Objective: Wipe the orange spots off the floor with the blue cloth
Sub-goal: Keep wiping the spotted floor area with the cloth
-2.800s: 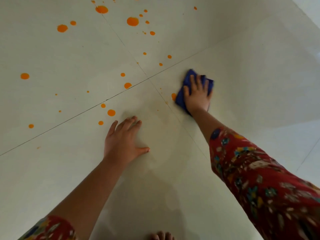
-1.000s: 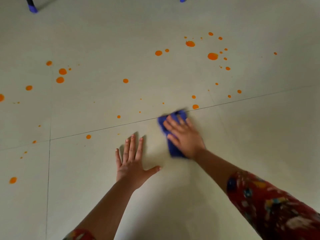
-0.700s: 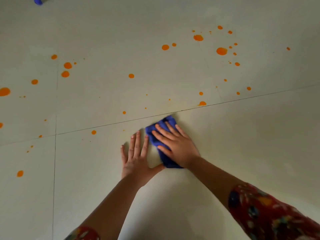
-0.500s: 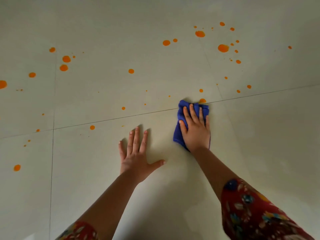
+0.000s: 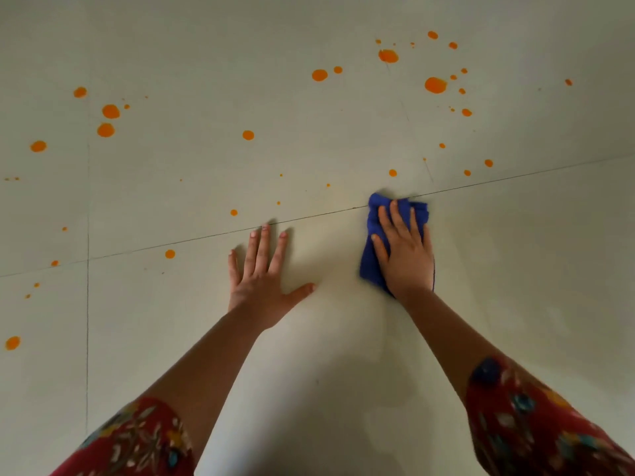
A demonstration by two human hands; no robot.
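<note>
My right hand (image 5: 405, 255) lies flat with straight fingers on the folded blue cloth (image 5: 372, 235), pressing it onto the pale tiled floor (image 5: 515, 269) at a grout line. My left hand (image 5: 263, 276) rests flat on the floor beside it, fingers spread, holding nothing. Orange spots are scattered beyond both hands: large ones at the upper right (image 5: 435, 85), the top middle (image 5: 319, 75) and the upper left (image 5: 110, 111). Small ones lie near the cloth (image 5: 392, 172) and left of my left hand (image 5: 170, 253).
Grout lines cross the floor, one running under the cloth (image 5: 171, 242) and one vertical at the left (image 5: 88, 201). Red patterned sleeves cover both forearms at the bottom corners (image 5: 536, 424). More orange spots sit at the far left edge (image 5: 12, 342).
My right hand has slid the cloth right and forward along the grout line, covering the spot that lay at the line. My left hand stayed planted on the floor.
</note>
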